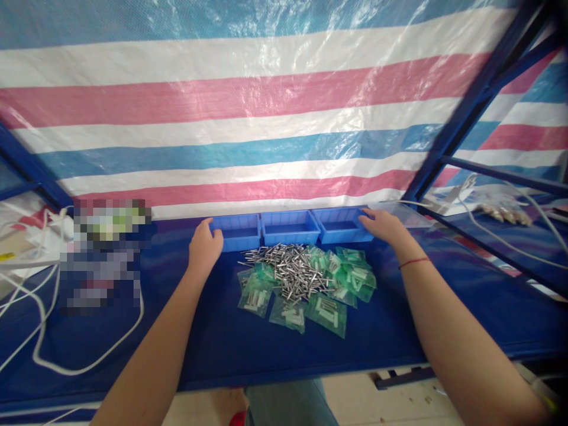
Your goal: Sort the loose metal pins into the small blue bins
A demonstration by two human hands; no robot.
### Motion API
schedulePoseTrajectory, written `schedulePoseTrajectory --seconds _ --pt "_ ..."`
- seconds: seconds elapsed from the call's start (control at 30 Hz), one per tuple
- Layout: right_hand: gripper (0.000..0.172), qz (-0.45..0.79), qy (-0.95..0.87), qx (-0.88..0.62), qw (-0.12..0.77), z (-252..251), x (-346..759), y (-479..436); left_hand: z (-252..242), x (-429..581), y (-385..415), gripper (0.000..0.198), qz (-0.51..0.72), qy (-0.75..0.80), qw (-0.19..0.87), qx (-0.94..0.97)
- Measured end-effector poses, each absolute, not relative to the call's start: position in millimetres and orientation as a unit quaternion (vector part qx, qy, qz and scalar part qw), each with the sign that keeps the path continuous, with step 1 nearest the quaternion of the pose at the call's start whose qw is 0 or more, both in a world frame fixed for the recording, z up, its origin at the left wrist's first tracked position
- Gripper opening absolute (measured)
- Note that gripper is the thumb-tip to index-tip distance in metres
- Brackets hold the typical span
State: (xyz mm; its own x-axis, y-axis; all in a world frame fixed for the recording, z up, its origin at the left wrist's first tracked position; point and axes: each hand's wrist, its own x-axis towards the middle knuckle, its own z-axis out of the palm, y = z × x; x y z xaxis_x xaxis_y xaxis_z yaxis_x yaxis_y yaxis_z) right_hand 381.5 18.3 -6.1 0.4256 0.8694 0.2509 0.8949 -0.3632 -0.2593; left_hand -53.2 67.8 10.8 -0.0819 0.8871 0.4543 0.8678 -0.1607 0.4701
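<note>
Three blue plastic bins stand side by side at the back of the table: a left bin [239, 244], a middle bin [290, 238] and a right bin [346, 236]. My left hand [205, 247] grips the outer end of the left bin, thumb at its near corner. At the opposite end of the row, my right hand [385, 227] holds the right bin, its fingers over the outer rim. In front of the bins lies a heap of small metal pins [297, 271]. Around the heap are several green-tinted clear bags [328, 313] with small parts inside.
White cables [80, 371] loop over the table's left side, near a pixelated patch. A blue metal frame [465, 106] rises at the right, with a bag of brownish pieces [506, 212] beyond it. A striped tarp [248, 106] hangs behind.
</note>
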Motion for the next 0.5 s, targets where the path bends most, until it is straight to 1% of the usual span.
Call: schedulePoseTrajectory --seconds 0.07,0.13,0.2,0.27,0.33,0.4,0.47,0.5 --pt "0.056 -0.059 -0.525 -0.827 0.194 0.3 380.2 13.8 18.8 -46.5 60.4 0.041 0.375 0.627 -0.021 0.683" --pt "0.056 -0.1 -0.51 -0.822 0.233 10.0 372.6 8.1 28.1 -35.1 46.6 0.04 0.423 0.543 -0.067 0.723" --pt "0.049 -0.126 -0.521 -0.794 0.286 21.8 356.5 1.6 34.9 -19.5 27.2 0.039 0.416 0.419 -0.034 0.806" --pt "0.048 -0.088 -0.601 -0.737 0.297 34.2 333.1 -6.6 36.1 -2.1 5.7 0.04 0.349 0.315 0.018 0.882" --pt "0.048 0.0 -0.721 -0.635 0.276 45.0 307.6 -17.8 31.7 12.7 -13.0 0.058 0.251 0.265 0.053 0.929" --pt "0.044 0.076 -0.785 -0.551 0.274 51.8 287.8 -33.0 24.8 21.1 -24.5 0.077 0.177 0.249 0.076 0.949" --pt "0.042 0.091 -0.788 -0.531 0.297 51.1 279.2 -52.0 19.6 21.9 -28.1 0.091 0.122 0.253 0.093 0.955" --pt "0.044 0.073 -0.784 -0.536 0.305 47.1 279.5 -62.1 18.3 20.1 -27.5 0.096 0.098 0.257 0.097 0.956"
